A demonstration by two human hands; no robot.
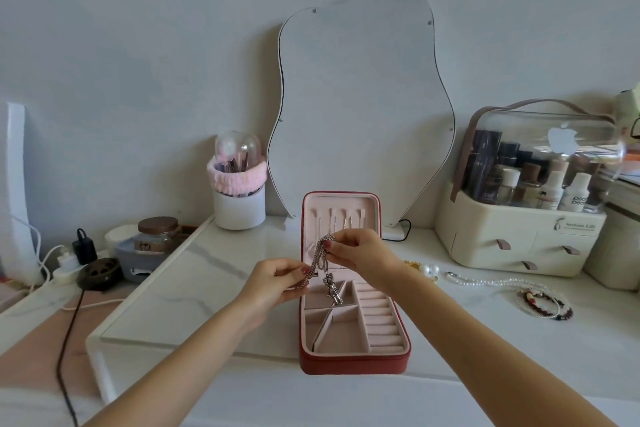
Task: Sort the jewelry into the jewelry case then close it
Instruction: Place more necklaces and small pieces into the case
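A red jewelry case (353, 362) with a pink lining lies open on the white table, its lid standing upright. Over the case I hold a silver chain necklace (319, 258) with a small figure pendant that dangles above the compartments. My left hand (277, 279) pinches the chain's lower end at the case's left edge. My right hand (360, 251) pinches its upper part in front of the lid. To the right on the table lie a pearl necklace (491, 282), beaded bracelets (543, 302) and a gold and pearl piece (424, 269).
A wavy mirror (360, 107) leans on the wall behind the case. A cream cosmetics organizer (519, 239) stands at the right. A white brush holder (239, 204) stands at the back left. A jar, chargers and cables (69, 322) sit at the far left.
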